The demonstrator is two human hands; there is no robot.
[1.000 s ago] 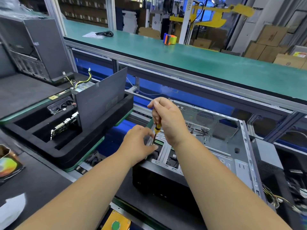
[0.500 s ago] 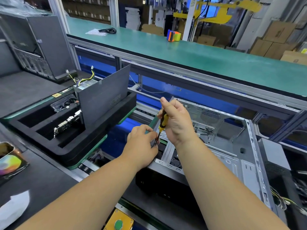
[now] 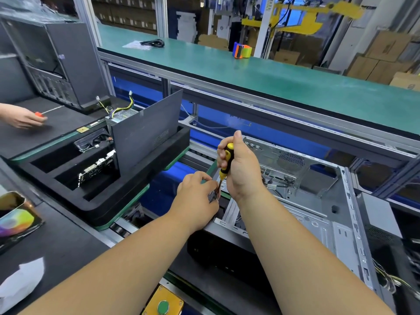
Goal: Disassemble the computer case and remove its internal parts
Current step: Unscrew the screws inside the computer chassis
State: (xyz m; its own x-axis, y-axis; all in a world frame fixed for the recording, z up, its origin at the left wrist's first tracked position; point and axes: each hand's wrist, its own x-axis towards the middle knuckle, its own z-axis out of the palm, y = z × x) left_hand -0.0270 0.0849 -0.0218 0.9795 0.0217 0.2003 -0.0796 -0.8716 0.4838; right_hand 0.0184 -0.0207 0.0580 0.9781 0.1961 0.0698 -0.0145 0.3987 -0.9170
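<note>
- The computer case lies on its side at the near edge of the conveyor line, open face up, its bare metal interior showing; its dark front panel faces the person.
- The right hand is closed in a fist round the yellow-and-black handle of a screwdriver, thumb on top.
- The screwdriver's long axis runs nearly upright, tilted slightly, with the tip pointing down into the case's near-left corner.
- The left hand sits just left of the shaft, fingers curled together and pinched at the tip; what they hold there is too small to make out, probably a screw or a small bracket.
- Both hands meet at that corner, so neither is clearly nearer; the fastener lies directly below the right fist and just beyond the left fingertips.
- Judging by this, the step is loosening a fastener at the drive-bay frame, and the shaft must stay in line with the screw or the tip may slip.
- To the left, a black foam tray holds removed parts, with a grey side panel standing in it.
- At the far left another person's hand holds a red-handled tool.
</note>
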